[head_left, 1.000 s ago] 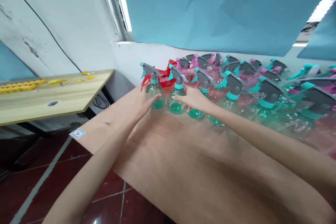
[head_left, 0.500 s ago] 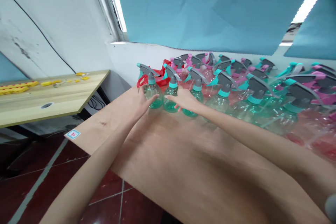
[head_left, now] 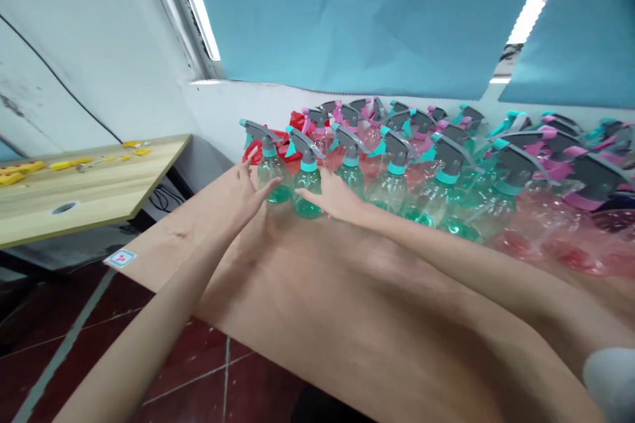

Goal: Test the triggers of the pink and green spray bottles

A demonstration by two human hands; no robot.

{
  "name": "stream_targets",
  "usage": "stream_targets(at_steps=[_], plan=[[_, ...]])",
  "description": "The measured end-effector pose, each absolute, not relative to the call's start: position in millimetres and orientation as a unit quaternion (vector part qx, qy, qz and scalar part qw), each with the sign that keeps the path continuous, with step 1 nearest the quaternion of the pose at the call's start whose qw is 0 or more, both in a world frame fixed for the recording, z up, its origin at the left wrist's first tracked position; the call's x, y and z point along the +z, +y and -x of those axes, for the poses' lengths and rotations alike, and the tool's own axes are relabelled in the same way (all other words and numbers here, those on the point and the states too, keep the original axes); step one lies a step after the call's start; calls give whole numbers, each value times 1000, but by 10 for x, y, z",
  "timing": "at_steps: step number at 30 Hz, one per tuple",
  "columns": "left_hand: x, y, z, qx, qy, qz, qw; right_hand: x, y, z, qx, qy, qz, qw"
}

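Observation:
Green-tinted spray bottles with grey heads and turquoise collars stand upright in a front row on the brown tabletop. My left hand is open at the left side of the leftmost spray bottle, its fingers spread and its thumb reaching across the bottle's lower front. At the right side of the second spray bottle is my right hand, with its thumb stretched over that bottle's front and its fingers apart. Part of my right hand hides the third spray bottle. Whether either palm presses on a bottle is unclear.
More spray bottles, some pink, crowd the right and back of the table. Red plastic bags lie behind the left end. A wooden desk at left bears yellow pieces. A blue covering hangs behind.
The view has swung slightly right, so everything sits further left. My left hand's fingers are spread wider around the leftmost bottle. My right hand stays beside the second bottle.

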State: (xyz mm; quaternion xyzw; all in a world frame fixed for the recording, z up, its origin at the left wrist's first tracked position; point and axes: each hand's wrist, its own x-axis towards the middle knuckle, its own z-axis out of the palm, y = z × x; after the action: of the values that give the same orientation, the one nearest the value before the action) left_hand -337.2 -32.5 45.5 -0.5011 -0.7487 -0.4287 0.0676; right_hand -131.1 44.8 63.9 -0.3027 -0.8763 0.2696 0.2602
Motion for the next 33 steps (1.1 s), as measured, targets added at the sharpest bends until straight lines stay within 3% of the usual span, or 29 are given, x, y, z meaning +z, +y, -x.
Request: stream_targets(at_steps=[8, 11, 18, 29, 33], plan=[[517, -907, 2546, -423, -702, 564, 102, 537, -17, 468, 186, -900, 311, 244], [467, -1070, 2116, -375, -673, 637, 26, 478, -144, -79, 131, -897, 344, 243], [398, -895, 1237, -275, -550, 752, -237, 356, -139, -1295, 138, -874, 374, 276], [180, -202, 190, -251, -412, 808, -337, 386, -67, -2444, 122, -821, 498, 251], [138, -157, -24, -256, -409, 799, -360, 415, -74, -2610, 55, -818, 508, 263]])
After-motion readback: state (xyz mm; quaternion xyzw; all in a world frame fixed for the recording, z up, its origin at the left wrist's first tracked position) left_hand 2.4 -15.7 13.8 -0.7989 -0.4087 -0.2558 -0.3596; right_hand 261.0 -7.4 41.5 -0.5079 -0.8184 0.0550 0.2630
